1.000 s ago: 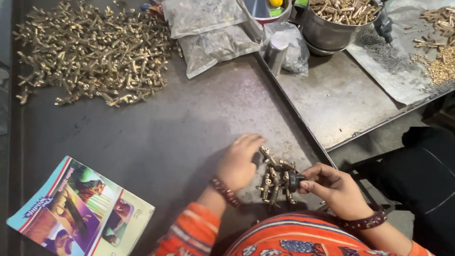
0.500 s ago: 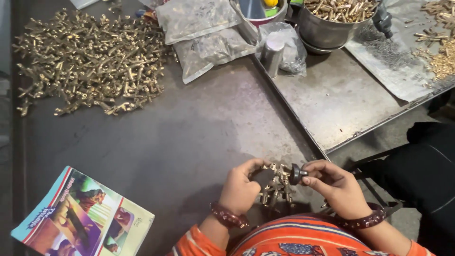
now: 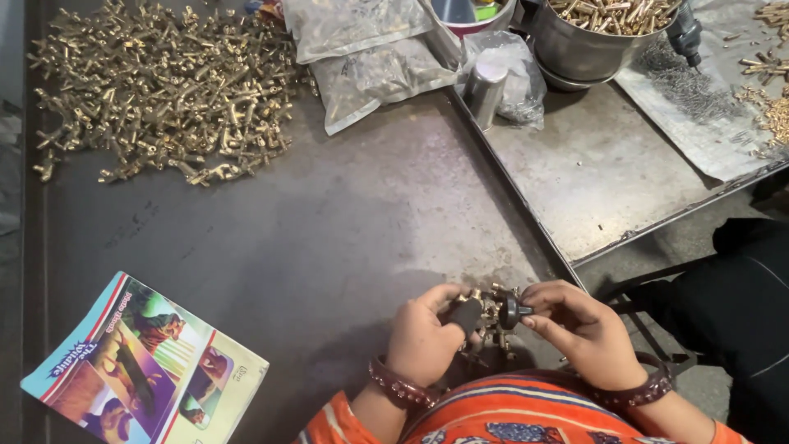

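Left hand was closed around a small brass fitting assembly, held close to the body. Right hand pinched a dark knob at the assembly's right end, fingers narrow. Assembly sat between both hands, touching each. Heap of brass fittings lay well beyond the left hand. Colourful booklet lay to the left of the left hand. Steel bowl stood far beyond the right hand.

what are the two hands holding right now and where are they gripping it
Both hold one small brass fitting assembly. The left hand wraps its left side near a black knob; the right hand pinches the other black knob at its right end.
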